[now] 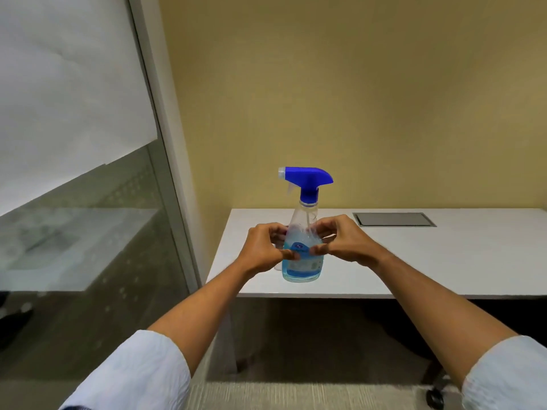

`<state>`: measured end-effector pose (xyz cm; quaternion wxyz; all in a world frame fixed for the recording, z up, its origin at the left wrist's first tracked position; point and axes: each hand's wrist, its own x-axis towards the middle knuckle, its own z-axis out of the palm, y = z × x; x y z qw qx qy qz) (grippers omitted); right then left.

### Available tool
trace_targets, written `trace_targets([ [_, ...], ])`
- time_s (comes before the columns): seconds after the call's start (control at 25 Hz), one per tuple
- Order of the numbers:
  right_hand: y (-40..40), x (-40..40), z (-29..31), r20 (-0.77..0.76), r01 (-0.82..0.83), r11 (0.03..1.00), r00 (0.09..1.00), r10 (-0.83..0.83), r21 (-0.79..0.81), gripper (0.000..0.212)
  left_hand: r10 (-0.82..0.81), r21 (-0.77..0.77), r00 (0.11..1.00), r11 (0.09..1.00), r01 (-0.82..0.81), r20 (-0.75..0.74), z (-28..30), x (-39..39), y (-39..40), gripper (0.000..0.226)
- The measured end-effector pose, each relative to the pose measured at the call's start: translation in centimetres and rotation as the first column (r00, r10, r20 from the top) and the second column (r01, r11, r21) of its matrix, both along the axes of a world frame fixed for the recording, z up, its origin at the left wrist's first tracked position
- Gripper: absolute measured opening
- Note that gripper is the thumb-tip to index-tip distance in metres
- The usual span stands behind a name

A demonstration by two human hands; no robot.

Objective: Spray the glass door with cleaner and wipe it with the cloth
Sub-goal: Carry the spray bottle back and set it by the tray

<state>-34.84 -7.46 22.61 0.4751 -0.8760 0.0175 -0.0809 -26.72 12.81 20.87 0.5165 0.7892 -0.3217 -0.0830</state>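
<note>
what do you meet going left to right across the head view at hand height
glass door → left hand → spray bottle → right hand → grey panel set in the table

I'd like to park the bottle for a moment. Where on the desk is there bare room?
Bare white desk stretches right of the spray bottle, in front of the grey inset panel. Crowded only at the left front corner, where left hand and right hand grip the bottle.
</note>
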Motion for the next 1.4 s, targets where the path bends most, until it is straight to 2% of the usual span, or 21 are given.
trace_targets([
  [0.28,-12.3,5.5,-3.0,-0.049,0.012,1.000,0.999,-0.013,-0.017,0.038,-0.030,0.082,0.999,0.996,0.032,-0.027,-2.5,5.8,-12.0,0.047],
  [0.6,-23.1,11.9,-6.9,-0.041,0.008,0.998,0.999,-0.011,-0.057,0.041,0.028,0.141,0.992,0.990,-0.011,-0.120,-5.8,12.1,-23.2,0.048],
  [0.92,-27.5,18.7,-12.0,-0.128,0.081,0.994,0.988,-0.089,-0.072,0.045,0.054,0.196,0.987,0.980,-0.023,-0.154,-11.3,18.9,-28.6,0.044],
  [1.2,-29.0,24.4,-16.7,-0.223,0.199,0.975,0.951,-0.215,-0.094,0.055,0.018,0.256,0.985,0.966,0.027,-0.171,-16.1,25.4,-31.6,0.048],
  [1.4,-29.2,26.3,-20.4,-0.281,0.255,0.963,0.921,-0.270,-0.088,0.053,0.033,0.300,0.978,0.953,0.031,-0.205,-19.7,27.6,-32.9,0.045],
])
